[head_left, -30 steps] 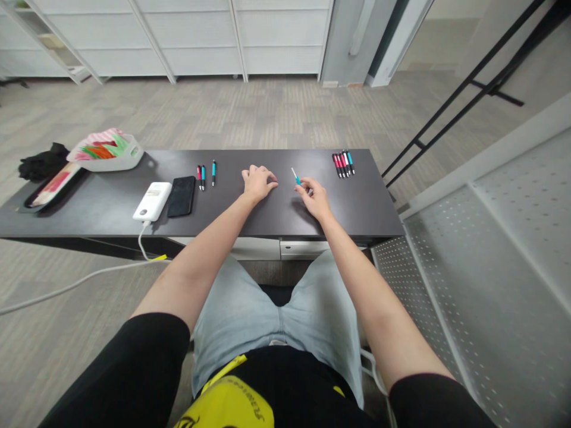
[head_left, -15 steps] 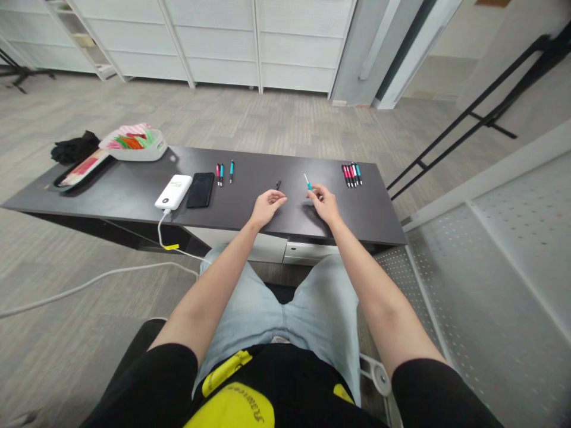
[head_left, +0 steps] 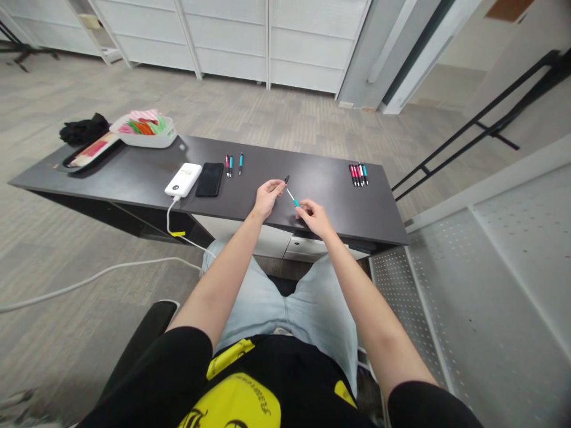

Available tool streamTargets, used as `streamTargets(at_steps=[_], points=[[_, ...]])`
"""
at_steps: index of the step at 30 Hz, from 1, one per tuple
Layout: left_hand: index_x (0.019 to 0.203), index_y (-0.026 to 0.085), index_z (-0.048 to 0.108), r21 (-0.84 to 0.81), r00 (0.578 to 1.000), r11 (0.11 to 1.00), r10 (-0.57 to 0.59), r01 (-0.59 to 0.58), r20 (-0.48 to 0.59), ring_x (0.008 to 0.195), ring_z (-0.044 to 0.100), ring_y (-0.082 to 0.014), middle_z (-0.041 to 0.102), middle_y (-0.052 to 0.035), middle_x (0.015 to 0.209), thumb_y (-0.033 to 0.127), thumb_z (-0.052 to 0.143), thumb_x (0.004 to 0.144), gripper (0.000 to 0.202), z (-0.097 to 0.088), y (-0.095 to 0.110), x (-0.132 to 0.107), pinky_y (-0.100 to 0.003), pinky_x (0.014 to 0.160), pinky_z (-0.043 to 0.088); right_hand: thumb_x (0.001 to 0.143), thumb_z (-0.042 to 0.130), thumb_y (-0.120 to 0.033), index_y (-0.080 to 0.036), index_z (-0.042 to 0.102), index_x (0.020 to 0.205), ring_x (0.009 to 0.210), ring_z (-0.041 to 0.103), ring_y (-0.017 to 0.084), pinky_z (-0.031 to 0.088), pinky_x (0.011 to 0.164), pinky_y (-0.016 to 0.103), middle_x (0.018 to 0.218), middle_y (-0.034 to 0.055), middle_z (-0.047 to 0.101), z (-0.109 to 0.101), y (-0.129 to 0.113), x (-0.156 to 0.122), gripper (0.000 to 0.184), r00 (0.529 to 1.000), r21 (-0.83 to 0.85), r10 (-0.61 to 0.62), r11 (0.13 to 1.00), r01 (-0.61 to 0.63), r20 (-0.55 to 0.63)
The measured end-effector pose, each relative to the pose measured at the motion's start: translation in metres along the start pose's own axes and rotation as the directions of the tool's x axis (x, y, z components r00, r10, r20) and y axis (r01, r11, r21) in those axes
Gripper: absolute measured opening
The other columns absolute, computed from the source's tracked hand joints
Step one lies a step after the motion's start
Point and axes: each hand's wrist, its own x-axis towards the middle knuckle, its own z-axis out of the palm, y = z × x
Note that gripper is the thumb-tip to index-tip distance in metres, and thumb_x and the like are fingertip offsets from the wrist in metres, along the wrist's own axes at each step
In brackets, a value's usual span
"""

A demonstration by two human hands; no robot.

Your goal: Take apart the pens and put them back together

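My right hand [head_left: 314, 216] pinches the teal pen barrel [head_left: 296, 203], with a thin white refill [head_left: 290, 194] sticking out of it toward upper left. My left hand [head_left: 267, 197] has thumb and fingers closed at a small black pen part [head_left: 286, 179], whose lower end is hidden by the fingertips. The refill's free end points at the left fingertips and comes very close; whether they touch I cannot tell. Both hands are over the front middle of the dark table [head_left: 254, 172].
Several red, white and teal pens [head_left: 358, 175] lie in a row at right. Left of my hands are two pens [head_left: 229, 166], a teal pen [head_left: 241, 163], a black phone [head_left: 209, 179] and a cabled white power bank [head_left: 183, 180]. Farther left are a white basket [head_left: 151, 140] and a black tray [head_left: 77, 169].
My right hand has brought the teal barrel and refill left and nearer, tilting the refill toward my left hand. My left fingertips have come up to the black part. The view has shifted slightly.
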Motion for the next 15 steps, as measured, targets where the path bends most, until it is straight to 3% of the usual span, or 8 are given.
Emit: streamTargets(at_steps=[5,12,15], points=[[0.094,0.026,0.079,0.010,1.000,1.000,-0.015,0.015,-0.007,0.084,0.077,-0.0173,0.094,-0.0068,0.105,0.027,0.103,0.100,0.025,-0.0001,-0.0005,0.0008,-0.033,0.085,0.069,0.091,0.087,-0.090,-0.042,0.076,0.095,0.073,0.071,0.034,0.064,0.080,0.057,0.080,0.0019,0.086,-0.0021,-0.0027,-0.0004,0.049,1.000,-0.030,0.023,0.999,-0.024,-0.007],[0.094,0.025,0.082,0.045,1.000,0.999,0.002,-0.002,0.000,0.094,0.084,-0.0213,0.095,-0.0076,0.106,0.024,0.104,0.099,0.022,-0.0006,-0.0012,-0.0001,-0.037,0.091,0.072,0.098,0.091,-0.070,-0.041,0.076,0.093,0.071,0.071,0.033,0.059,0.075,0.053,0.080,0.0011,0.085,-0.0028,-0.0047,-0.0014,0.033,1.000,-0.027,0.014,1.000,-0.014,-0.013],[0.093,0.026,0.081,0.022,1.000,1.000,0.006,-0.006,0.000,0.091,0.083,-0.0201,0.094,-0.0072,0.104,0.024,0.106,0.099,0.026,-0.0006,-0.0016,0.0006,-0.037,0.093,0.071,0.098,0.091,-0.070,-0.041,0.076,0.093,0.070,0.069,0.032,0.058,0.075,0.053,0.080,0.0013,0.084,-0.0029,-0.0042,-0.0012,0.033,1.000,-0.034,0.005,0.999,-0.005,-0.007]])
